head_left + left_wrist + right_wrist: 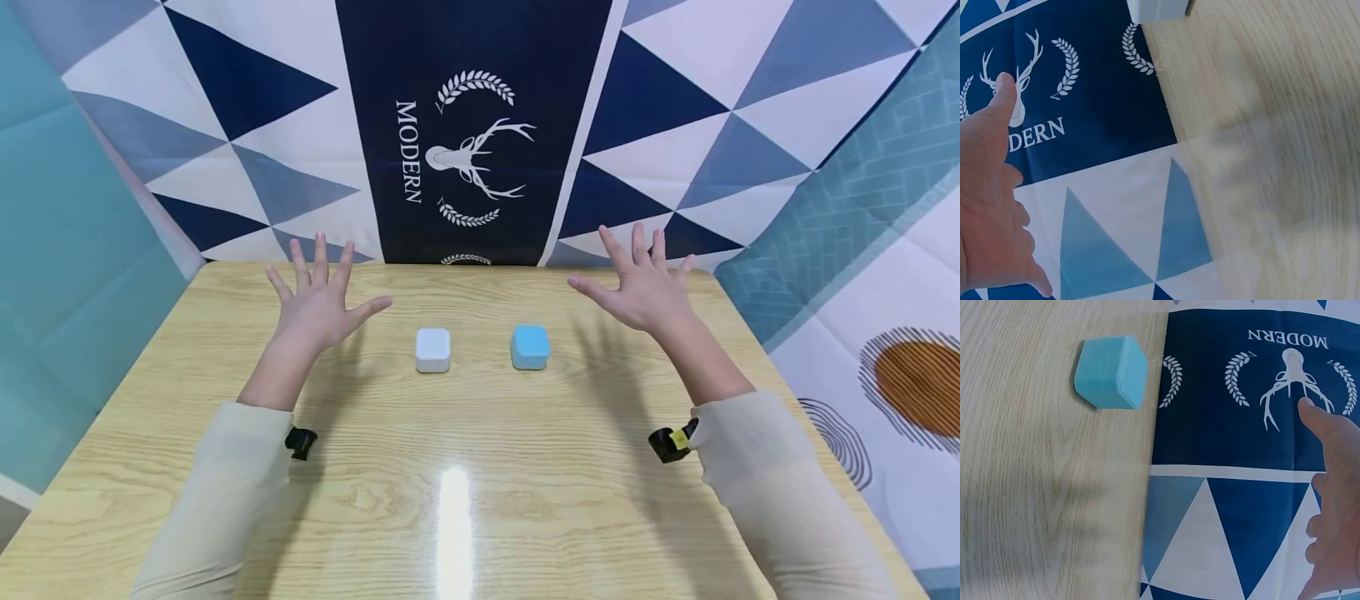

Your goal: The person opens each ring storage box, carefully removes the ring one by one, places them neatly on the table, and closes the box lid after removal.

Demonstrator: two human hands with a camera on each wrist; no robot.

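Note:
Two small rounded cubes lie apart near the middle of the table: a white cube (432,350) on the left and a light blue cube (530,347) on the right. My left hand (317,308) is raised to the left of the white cube, fingers spread and holding nothing. To the right of the blue cube, my right hand (647,287) is also up with its fingers spread and nothing in it. In the left wrist view only part of the white cube (1159,9) shows at the top edge. The blue cube (1112,372) appears whole in the right wrist view.
The wooden table (375,467) ends at the back against a patterned cloth (480,50) with triangles and a deer print. Light blue cloth (82,250) hangs at the left. A black wrist camera (301,442) shows at the left sleeve, another camera (669,443) at the right.

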